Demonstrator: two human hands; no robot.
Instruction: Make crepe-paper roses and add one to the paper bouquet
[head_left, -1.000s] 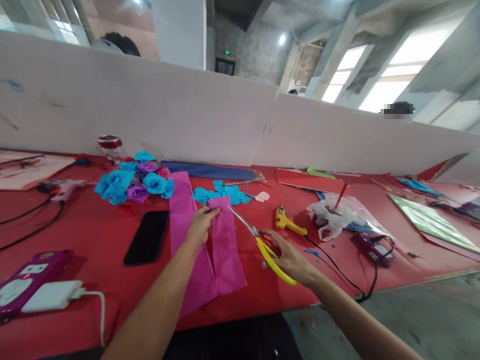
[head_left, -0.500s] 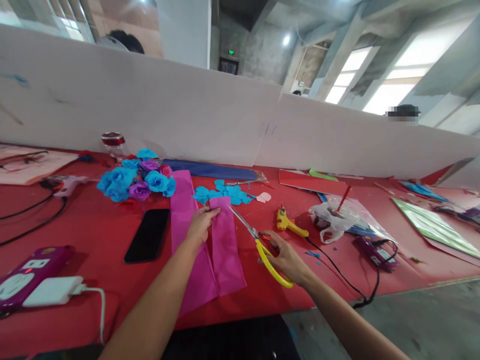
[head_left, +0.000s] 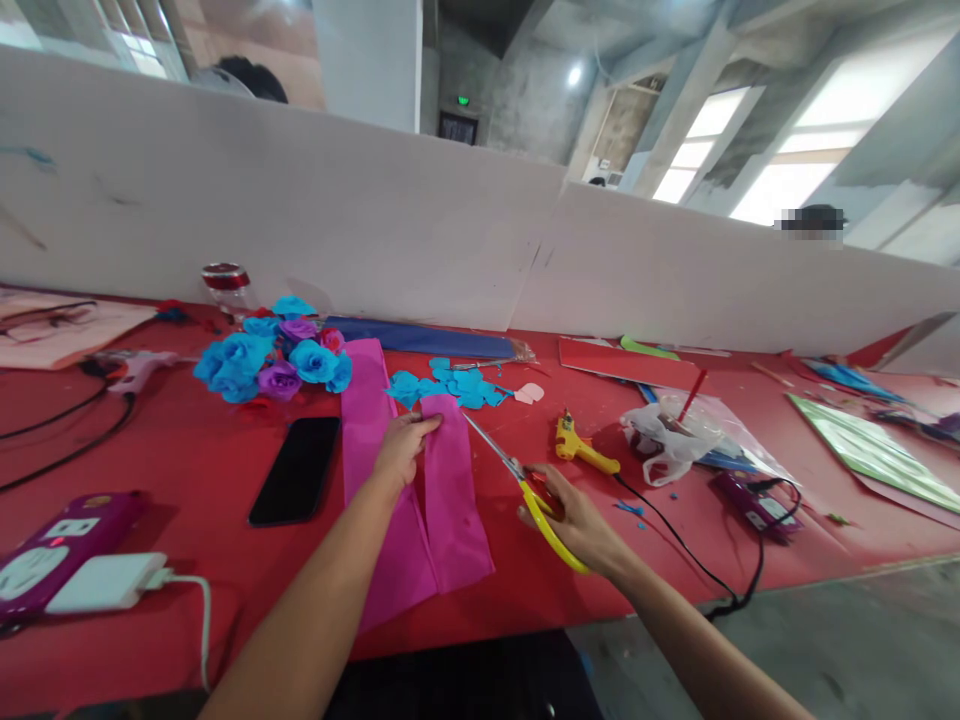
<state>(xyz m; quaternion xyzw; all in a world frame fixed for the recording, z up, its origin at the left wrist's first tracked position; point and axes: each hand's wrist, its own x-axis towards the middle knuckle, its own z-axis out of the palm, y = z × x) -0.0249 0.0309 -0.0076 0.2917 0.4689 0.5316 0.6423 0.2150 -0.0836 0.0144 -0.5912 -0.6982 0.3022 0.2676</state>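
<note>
My left hand (head_left: 405, 446) pinches the upper left edge of a magenta paper strip (head_left: 457, 510), thumb on top. A longer magenta sheet (head_left: 367, 480) lies under that hand and partly beneath the strip. In my right hand (head_left: 574, 515) are yellow-handled scissors (head_left: 551, 535), my fingers in the handle. Their blades point up and left, the tips just right of the strip's top edge and apart from it. Beyond the strip lie cut blue paper petals (head_left: 472, 385), with pale pink petals (head_left: 529, 393) to their right. A bunch of blue and purple paper flowers (head_left: 277, 360) rests at the left.
A black phone (head_left: 295, 470) lies left of the magenta sheet. Right of the scissors are a yellow glue gun (head_left: 581, 447), a plastic bag (head_left: 667, 440) and a purple power strip (head_left: 757, 505). Another power strip (head_left: 67, 550) sits front left. A white partition (head_left: 375, 220) stands behind.
My right hand and the scissors have shifted very slightly to the right, away from the strip. My left hand keeps its pinch on the strip.
</note>
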